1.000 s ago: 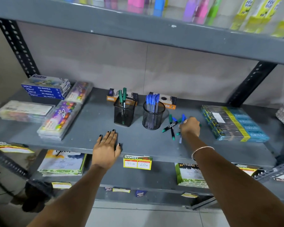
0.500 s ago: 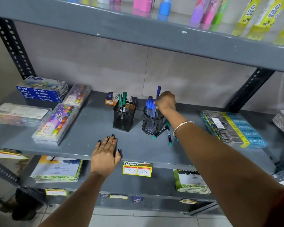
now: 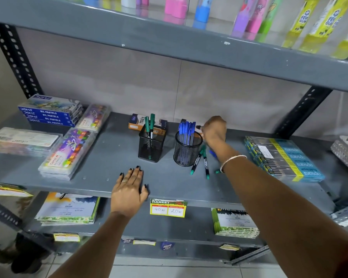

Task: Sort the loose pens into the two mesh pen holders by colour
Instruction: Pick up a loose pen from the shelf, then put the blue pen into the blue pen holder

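Bracing left hand (image 3: 129,194) flat, empty, on shelf edge (image 3: 88,183). Right hand (image 3: 214,130) curled at 3 o'clock of round holder (image 3: 187,150); grip contents blurred, cannot tell. Green pens (image 3: 201,161) loose at 5 o'clock, bound for square holder (image 3: 151,144).

I read "MARKET" with "40 rs" and "20 rs" on the yellow price tag (image 3: 168,209) at the shelf edge. Far left of it, stacked blue boxes (image 3: 49,115) say "DOMS OIL PASTELS". Above right, yellow bottles (image 3: 301,23) read "FEVI GUM".
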Tool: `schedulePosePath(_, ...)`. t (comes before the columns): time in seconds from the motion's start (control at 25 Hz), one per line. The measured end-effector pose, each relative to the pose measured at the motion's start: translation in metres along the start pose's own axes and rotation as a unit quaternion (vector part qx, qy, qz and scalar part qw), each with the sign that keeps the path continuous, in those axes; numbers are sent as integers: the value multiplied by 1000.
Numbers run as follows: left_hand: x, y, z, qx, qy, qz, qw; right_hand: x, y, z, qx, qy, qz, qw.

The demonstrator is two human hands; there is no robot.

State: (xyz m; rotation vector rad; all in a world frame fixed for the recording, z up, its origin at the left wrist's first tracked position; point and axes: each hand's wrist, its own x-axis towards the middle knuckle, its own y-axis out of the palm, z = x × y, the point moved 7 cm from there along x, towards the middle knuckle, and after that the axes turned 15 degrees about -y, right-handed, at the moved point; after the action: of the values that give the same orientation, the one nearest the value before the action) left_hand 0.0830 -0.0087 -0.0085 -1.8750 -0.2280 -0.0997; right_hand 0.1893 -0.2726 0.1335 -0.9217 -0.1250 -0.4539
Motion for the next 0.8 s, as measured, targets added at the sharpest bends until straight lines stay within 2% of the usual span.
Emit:
schedulePosePath(0.12,0,0,1,1,-2,5,1000,-12,0,-38,-9,54,-3,998)
schedulePosePath(0.28,0,-2,-1,-3,2,5,1000,-40,38,-55,-40,73,111,990)
schedulePosePath(0.36,0,-2,-2,-6,5,5,1000,-49,48,-52,-85,58,134,986)
schedulePosePath(0.52,1,-1,-1,-24,4,5,1000,-51,58,-47,-113,30,151,982)
schedulePosePath(0.8,0,-1,0,-21,6,5,1000,-50,52,-52,-52,91,160,982)
